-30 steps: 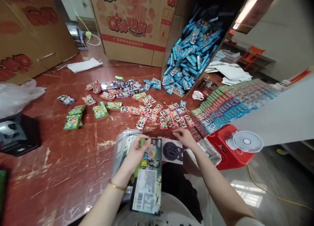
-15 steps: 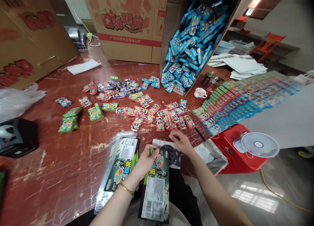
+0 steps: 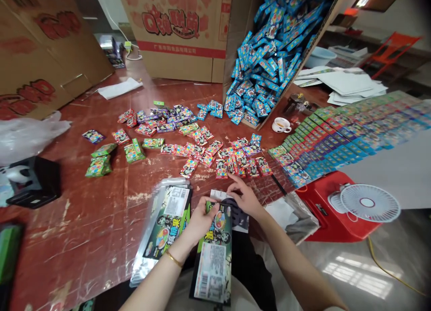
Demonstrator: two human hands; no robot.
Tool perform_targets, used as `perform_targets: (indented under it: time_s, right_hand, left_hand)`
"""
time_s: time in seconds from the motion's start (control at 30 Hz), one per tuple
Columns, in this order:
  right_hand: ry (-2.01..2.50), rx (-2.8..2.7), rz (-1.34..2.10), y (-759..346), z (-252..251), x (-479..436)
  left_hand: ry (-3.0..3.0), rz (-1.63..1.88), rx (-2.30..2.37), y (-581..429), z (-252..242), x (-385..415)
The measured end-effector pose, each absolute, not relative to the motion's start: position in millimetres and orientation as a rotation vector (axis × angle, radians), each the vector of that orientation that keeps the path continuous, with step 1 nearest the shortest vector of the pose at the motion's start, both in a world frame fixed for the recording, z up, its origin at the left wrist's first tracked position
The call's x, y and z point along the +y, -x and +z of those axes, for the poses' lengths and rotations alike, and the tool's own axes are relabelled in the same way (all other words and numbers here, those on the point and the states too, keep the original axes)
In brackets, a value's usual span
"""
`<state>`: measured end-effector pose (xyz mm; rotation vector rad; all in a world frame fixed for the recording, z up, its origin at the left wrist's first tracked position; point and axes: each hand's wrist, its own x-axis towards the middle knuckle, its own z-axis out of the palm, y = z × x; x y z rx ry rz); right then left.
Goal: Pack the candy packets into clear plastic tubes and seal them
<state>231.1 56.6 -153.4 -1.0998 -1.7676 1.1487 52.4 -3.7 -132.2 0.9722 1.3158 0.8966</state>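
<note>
My left hand is closed on the top edge of a dark green printed candy bag, which hangs over the table's front edge at my lap. To its right, my right hand is above a black-and-white printed item, fingers apart and index finger stretched forward. Its fingertip is close to a group of small red candy packets; I cannot tell whether it touches one. Left of my hands lies a stack of similar flat printed bags in clear plastic.
Green packets and purple packets lie scattered across the red table. A carton spills blue packets. Strips of packets are lined up at right, beside a cup and a white fan.
My right hand's index finger has stretched forward toward the red packets. My left hand keeps hold of the bag. The view has turned slightly left.
</note>
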Motion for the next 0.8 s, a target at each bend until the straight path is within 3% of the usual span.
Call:
perform_targets:
  time_s: [0.2, 0.53, 0.8]
  right_hand:
    - [1.11, -1.51, 1.149, -232, -146, 56]
    - [0.882, -1.425, 1.448, -210, -51, 53]
    - [0.896, -1.326, 1.588, -192, -48, 54]
  left_hand:
    - [-0.975, 0.909, 1.302, -53, -131, -5]
    - [-1.329, 0.972, 1.3, -37, -72, 8]
    - [-1.473, 0.988, 1.36, -37, -51, 4]
